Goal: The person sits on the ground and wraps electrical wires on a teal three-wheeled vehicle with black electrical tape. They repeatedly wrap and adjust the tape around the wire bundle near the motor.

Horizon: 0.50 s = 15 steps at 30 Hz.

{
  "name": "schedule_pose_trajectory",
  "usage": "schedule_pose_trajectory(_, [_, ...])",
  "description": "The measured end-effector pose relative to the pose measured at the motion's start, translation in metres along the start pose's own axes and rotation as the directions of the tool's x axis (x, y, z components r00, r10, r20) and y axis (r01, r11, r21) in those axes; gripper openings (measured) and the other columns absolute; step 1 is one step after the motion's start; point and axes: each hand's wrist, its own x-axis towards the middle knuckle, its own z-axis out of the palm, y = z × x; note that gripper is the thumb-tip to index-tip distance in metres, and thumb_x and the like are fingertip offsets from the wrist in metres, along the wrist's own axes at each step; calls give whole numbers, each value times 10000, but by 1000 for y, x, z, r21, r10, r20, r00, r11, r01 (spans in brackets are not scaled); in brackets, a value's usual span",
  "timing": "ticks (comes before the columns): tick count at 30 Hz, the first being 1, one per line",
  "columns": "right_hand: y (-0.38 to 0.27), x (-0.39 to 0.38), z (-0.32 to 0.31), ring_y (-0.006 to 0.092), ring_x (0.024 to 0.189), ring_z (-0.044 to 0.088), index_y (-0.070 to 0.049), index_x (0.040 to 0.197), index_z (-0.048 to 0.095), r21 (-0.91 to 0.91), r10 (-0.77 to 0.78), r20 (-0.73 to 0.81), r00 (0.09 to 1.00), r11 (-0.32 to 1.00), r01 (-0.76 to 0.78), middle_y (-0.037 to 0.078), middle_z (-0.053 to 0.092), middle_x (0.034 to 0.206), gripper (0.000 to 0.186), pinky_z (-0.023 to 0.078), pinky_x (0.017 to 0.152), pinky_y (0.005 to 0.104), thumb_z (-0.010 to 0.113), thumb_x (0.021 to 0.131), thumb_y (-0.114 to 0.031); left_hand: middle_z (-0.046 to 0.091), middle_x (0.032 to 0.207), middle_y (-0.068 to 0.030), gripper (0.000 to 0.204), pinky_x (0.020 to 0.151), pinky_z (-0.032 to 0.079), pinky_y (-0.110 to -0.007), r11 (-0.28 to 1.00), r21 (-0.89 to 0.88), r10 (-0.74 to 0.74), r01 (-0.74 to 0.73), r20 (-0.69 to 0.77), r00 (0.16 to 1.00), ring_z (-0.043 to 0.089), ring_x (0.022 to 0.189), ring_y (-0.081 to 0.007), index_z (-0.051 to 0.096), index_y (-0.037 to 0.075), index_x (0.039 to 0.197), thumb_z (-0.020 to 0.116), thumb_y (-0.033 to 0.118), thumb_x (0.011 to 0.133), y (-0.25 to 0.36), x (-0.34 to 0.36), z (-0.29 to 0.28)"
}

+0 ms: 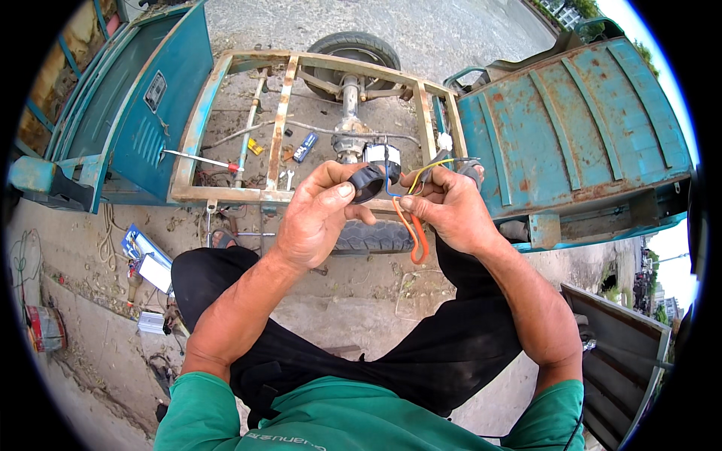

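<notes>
A roll of black electrical tape [367, 185] is gripped between the thumb and fingers of my left hand [310, 218]. To its right, my right hand [457, 212] pinches a bundle of thin wires. A yellow wire [423, 172] and a blue wire [388, 174] rise from between those fingers. Below them hangs a loop of orange wire [420, 252]. Just beyond both hands is a round black and silver motor [381, 156] by the axle [350, 101]. Whether a strip of tape runs from the roll to the wires, I cannot tell.
Around the axle lies a rusty teal vehicle frame [280, 124], with a tyre [372, 234] just below my hands. A long red-handled screwdriver [199, 158] rests across its left side. Beyond are a wrench [289, 179] and a blue box [305, 146]. Teal body panels [564, 124] stand at right.
</notes>
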Motion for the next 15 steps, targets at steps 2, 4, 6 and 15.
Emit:
schedule_pose_trajectory(2, [-2, 1, 1, 129, 846, 698, 72, 1107, 624, 37, 18, 8, 1000, 999, -18, 112, 733, 892, 327, 570, 760, 288, 770, 911, -145, 554, 1405, -221, 181, 907, 581, -505, 991, -111, 88, -71, 154, 984, 498, 1359, -418, 623, 125, 1139, 596, 185, 970, 3, 3, 1])
schedule_pose_trajectory(4, [-4, 2, 5, 125, 864, 692, 69, 1107, 618, 41, 24, 24, 999, 999, -25, 110, 732, 899, 321, 566, 782, 291, 761, 919, -149, 567, 1375, -228, 171, 880, 573, -496, 986, -136, 122, -101, 154, 980, 564, 1275, -396, 627, 134, 1132, 601, 196, 975, -3, 3, 8])
schedule_pose_trajectory(6, [-6, 2, 7, 119, 878, 684, 59, 1092, 616, 40, 55, 63, 996, 998, -58, 102, 729, 905, 308, 562, 796, 299, 760, 923, -155, 580, 1349, -219, 167, 877, 559, -477, 983, -156, 124, -93, 200, 972, 608, 1197, -347, 614, 127, 1133, 598, 205, 987, -4, 5, 8])
schedule_pose_trajectory(15, [-12, 6, 10, 133, 858, 661, 6, 1085, 617, 369, 125, 267, 955, 903, -221, 86, 687, 968, 382, 543, 786, 287, 747, 934, -321, 636, 1243, -198, 232, 909, 519, -471, 961, -267, 136, -73, 225, 965, 663, 932, -239, 584, 109, 1197, 608, 226, 997, -4, 14, 3])
